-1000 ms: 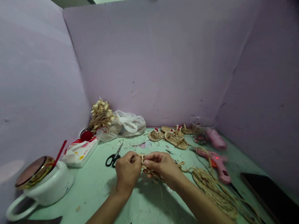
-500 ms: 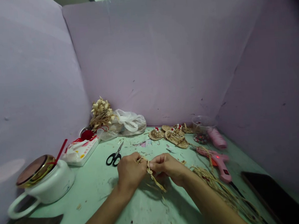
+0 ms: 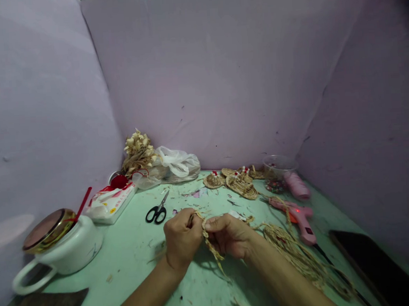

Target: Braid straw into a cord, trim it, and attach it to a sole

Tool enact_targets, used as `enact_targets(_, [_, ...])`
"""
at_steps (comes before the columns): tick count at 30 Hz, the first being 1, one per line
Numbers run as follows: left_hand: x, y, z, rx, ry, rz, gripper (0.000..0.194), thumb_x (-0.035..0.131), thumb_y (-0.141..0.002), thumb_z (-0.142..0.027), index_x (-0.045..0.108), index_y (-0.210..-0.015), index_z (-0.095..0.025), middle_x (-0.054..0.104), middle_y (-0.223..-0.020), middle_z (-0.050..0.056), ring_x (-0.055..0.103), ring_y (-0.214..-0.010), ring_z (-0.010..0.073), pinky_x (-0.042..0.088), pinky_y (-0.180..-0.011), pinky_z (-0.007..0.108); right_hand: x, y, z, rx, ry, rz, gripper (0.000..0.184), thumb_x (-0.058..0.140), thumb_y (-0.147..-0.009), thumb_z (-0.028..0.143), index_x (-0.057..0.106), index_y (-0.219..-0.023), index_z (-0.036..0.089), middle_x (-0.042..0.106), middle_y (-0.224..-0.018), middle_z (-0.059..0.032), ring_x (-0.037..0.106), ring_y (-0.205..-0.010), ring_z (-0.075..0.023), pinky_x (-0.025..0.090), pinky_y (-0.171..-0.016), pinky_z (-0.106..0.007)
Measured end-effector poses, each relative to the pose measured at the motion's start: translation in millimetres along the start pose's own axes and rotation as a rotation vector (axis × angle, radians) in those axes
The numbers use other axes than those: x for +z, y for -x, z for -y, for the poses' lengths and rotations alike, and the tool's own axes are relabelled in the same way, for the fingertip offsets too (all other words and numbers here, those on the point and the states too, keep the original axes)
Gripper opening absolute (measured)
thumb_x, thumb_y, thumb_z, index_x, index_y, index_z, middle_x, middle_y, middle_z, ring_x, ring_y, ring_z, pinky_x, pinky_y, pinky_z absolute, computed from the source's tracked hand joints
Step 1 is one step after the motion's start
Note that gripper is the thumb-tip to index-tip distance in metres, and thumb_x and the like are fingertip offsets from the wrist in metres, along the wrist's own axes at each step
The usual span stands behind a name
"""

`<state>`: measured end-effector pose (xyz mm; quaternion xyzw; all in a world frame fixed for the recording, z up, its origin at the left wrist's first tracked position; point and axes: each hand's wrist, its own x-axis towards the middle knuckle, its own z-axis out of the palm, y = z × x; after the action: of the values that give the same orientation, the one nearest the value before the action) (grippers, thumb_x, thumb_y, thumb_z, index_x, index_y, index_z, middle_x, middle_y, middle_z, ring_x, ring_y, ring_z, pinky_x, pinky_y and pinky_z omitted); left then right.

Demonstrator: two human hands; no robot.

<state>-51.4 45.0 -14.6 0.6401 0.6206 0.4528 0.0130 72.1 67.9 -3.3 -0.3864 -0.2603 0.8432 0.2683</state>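
And here the left hand (image 3: 184,237) is curled into a fist, clamped on the braided cord (image 3: 206,238), while the right hand (image 3: 232,234) pinches it between thumb and forefinger, the two hands almost meeting over the middle of the green table (image 3: 137,254). Look at the change: a second ago the cord was bunched up between the hands, and now a tail of it hangs free below the grip, slanting down toward the right forearm! Half a second back that tail swung further to the right; now it drops more steeply. The right hand has turned too, showing more of its palm, its lower fingers loosely bent. Over by the right forearm, the loose coil of cord (image 3: 288,247) is partly hidden, where a second ago more of it showed. The view has tipped down slightly, trimming the strip above the lilac back wall (image 3: 217,78). Holding their places: the black-handled scissors (image 3: 156,214) beyond the left hand, the pink glue gun (image 3: 301,218) with its red light glowing, and the beaded woven pieces (image 3: 242,188) near the wall.
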Motion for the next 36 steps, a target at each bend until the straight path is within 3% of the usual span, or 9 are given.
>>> enact_targets(6, [-0.9, -5, 1, 0.027, -0.054, 0.045, 0.022, 0.039, -0.069, -0.017, 0.047, -0.048, -0.017, 0.045, -0.046, -0.002, 0.037, -0.046, 0.0082, 0.028, -0.05, 0.02, 0, -5, 0, 0.03, 0.041, -0.106, 0.007, 0.046, -0.052, 0.012, 0.05, -0.047, 0.013, 0.044, -0.04, 0.0025, 0.04, -0.037, -0.0064, 0.036, -0.043, -0.018])
enact_targets(13, [-7.1, -13, 1, 0.181, -0.184, 0.34, 0.02, 0.041, -0.067, -0.02, 0.05, -0.049, -0.017, 0.051, -0.048, 0.0, 0.041, -0.047, 0.0097, 0.025, -0.05, 0.023, -2, -3, 7, -0.361, 0.219, -0.272, 0.011, 0.043, -0.049, 0.01, 0.038, -0.041, 0.017, 0.032, -0.039, 0.0065, 0.029, -0.038, -0.0051, 0.029, -0.038, -0.018])
enact_targets(16, [-9.2, -10, -5, 0.213, -0.231, 0.376, 0.019, 0.04, -0.068, -0.02, 0.053, -0.053, -0.018, 0.054, -0.051, 0.001, 0.044, -0.049, 0.011, 0.024, -0.051, 0.024, -4, -2, 10, -0.591, 0.501, -0.346, 0.011, 0.047, -0.054, 0.016, 0.04, -0.045, 0.017, 0.033, -0.042, 0.0065, 0.033, -0.042, -0.0066, 0.035, -0.043, -0.02])
enact_targets(19, [-6.8, -8, -9, 0.141, -0.242, 0.39, 0.02, 0.04, -0.067, -0.02, 0.055, -0.055, -0.018, 0.054, -0.051, 0.0, 0.045, -0.049, 0.0112, 0.023, -0.05, 0.024, -13, -5, 12, -0.657, 0.712, -0.347, 0.009, 0.047, -0.059, 0.02, 0.044, -0.051, 0.017, 0.038, -0.045, 0.0058, 0.037, -0.045, -0.0079, 0.037, -0.046, -0.02])
enact_targets(22, [6.5, -10, -13, 0.004, -0.199, 0.41, 0.02, 0.042, -0.066, -0.021, 0.058, -0.055, -0.017, 0.056, -0.052, 0.001, 0.046, -0.05, 0.0113, 0.023, -0.048, 0.024, -29, -13, 16, -0.692, 0.876, -0.395, 0.008, 0.044, -0.062, 0.02, 0.044, -0.055, 0.018, 0.041, -0.047, 0.0049, 0.038, -0.046, -0.0083, 0.032, -0.045, -0.02])
enact_targets(28, [58.1, -28, -20, -0.231, -0.142, 0.595, 0.017, 0.047, -0.062, -0.022, 0.064, -0.061, -0.018, 0.062, -0.059, 0.003, 0.054, -0.057, 0.0139, 0.028, -0.048, 0.023, -72, -41, 31, -0.666, 1.058, -0.564, 0.013, 0.041, -0.065, 0.019, 0.047, -0.055, 0.017, 0.043, -0.048, 0.0033, 0.038, -0.048, -0.0096, 0.027, -0.046, -0.02])
enact_targets(32, [82.5, -40, -15, -0.316, -0.181, 0.577, 0.019, 0.047, -0.066, -0.025, 0.065, -0.066, -0.019, 0.065, -0.067, 0.005, 0.058, -0.064, 0.017, 0.032, -0.049, 0.023, -88, -66, 47, -0.657, 1.144, -0.648, 0.014, 0.042, -0.067, 0.018, 0.05, -0.056, 0.015, 0.048, -0.05, 0.0012, 0.042, -0.051, -0.0107, 0.027, -0.047, -0.02])
enact_targets(36, [93.8, -48, -8, -0.363, -0.184, 0.539, 0.022, 0.044, -0.068, -0.025, 0.065, -0.072, -0.02, 0.066, -0.074, 0.006, 0.06, -0.073, 0.0186, 0.036, -0.054, 0.023, -87, -79, 58, -0.684, 1.241, -0.72, 0.015, 0.042, -0.068, 0.017, 0.055, -0.062, 0.013, 0.055, -0.058, -0.0022, 0.047, -0.057, -0.0124, 0.03, -0.052, -0.021])
